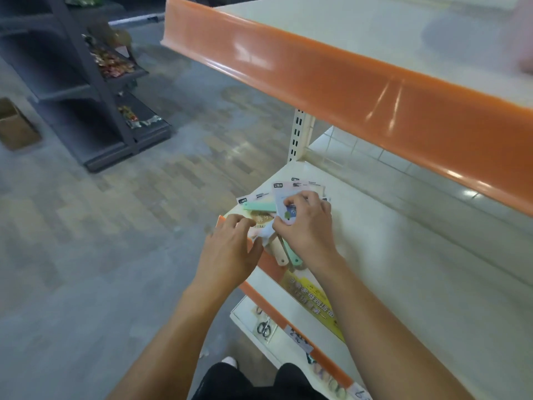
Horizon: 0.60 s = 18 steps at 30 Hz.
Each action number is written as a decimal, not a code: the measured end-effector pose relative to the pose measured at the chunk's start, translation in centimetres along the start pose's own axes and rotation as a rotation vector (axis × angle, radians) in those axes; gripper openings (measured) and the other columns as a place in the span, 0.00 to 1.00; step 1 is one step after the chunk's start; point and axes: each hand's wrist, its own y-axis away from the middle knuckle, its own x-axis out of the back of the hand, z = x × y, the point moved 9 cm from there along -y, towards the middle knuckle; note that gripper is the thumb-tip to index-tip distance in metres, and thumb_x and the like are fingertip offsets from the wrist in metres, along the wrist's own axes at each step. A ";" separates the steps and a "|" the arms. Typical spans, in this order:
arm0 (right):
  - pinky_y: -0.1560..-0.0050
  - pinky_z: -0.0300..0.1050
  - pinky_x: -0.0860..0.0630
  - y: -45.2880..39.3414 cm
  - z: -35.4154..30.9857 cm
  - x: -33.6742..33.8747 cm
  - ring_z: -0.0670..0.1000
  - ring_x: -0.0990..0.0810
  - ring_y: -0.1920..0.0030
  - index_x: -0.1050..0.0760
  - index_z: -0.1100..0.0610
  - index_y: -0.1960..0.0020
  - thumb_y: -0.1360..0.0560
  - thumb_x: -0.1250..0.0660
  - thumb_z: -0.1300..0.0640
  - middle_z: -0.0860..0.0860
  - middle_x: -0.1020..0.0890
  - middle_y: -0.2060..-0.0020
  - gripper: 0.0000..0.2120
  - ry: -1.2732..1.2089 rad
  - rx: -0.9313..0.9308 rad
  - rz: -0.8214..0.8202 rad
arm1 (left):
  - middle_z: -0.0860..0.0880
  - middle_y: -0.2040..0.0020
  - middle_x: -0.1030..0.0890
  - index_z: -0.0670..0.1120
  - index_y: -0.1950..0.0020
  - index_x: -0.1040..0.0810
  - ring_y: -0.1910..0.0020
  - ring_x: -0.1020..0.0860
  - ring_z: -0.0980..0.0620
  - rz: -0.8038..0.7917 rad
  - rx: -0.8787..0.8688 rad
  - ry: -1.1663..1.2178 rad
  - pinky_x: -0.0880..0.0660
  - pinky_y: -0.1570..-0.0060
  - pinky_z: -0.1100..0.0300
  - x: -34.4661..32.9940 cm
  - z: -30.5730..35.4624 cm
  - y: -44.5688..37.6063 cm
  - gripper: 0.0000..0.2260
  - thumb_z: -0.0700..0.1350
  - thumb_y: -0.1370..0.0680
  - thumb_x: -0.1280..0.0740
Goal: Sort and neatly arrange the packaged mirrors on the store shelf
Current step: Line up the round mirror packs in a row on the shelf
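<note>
Lying in a loose, overlapping pile at the left end of the middle shelf (389, 255), the packaged mirrors (284, 194) sit directly under both hands, their handles pointing back toward the person and out over the orange front edge. The right hand (305, 226) is nearer the heart of the pile, reaching forward palm-down with thumb and fingers pinching the top pale package. The left hand (230, 246) rests just beside it at the shelf's corner, fingers relaxed and touching the lower package, gripping nothing.

Blurred Chinese print on yellow shelf sign (313, 301), unreadable price tag (298, 336)
</note>
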 end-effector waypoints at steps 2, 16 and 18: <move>0.39 0.49 0.32 -0.6 0.1 -0.2 0.56 0.33 0.43 0.23 0.51 0.44 0.31 0.30 0.47 0.48 0.27 0.43 0.17 0.013 -0.034 -0.002 | 0.50 0.41 0.25 0.50 0.40 0.25 0.46 0.24 0.46 -0.006 -0.030 0.012 0.26 0.52 0.51 0.1 -0.2 -1.3 0.13 0.52 0.23 0.37; 0.39 0.50 0.32 -4.6 0.5 -1.8 0.58 0.32 0.43 0.23 0.53 0.41 0.29 0.31 0.47 0.51 0.27 0.41 0.18 0.102 -0.234 0.056 | 0.53 0.39 0.26 0.50 0.38 0.26 0.45 0.24 0.48 -0.093 -0.142 0.054 0.28 0.47 0.50 0.8 -3.1 -7.0 0.18 0.56 0.23 0.42; 0.40 0.50 0.31 -5.0 0.6 -1.6 0.58 0.32 0.43 0.23 0.53 0.41 0.29 0.31 0.47 0.51 0.27 0.41 0.19 0.106 -0.252 0.080 | 0.52 0.39 0.27 0.51 0.37 0.26 0.45 0.24 0.48 -0.110 -0.162 0.055 0.28 0.48 0.51 0.7 -3.0 -7.5 0.17 0.55 0.23 0.41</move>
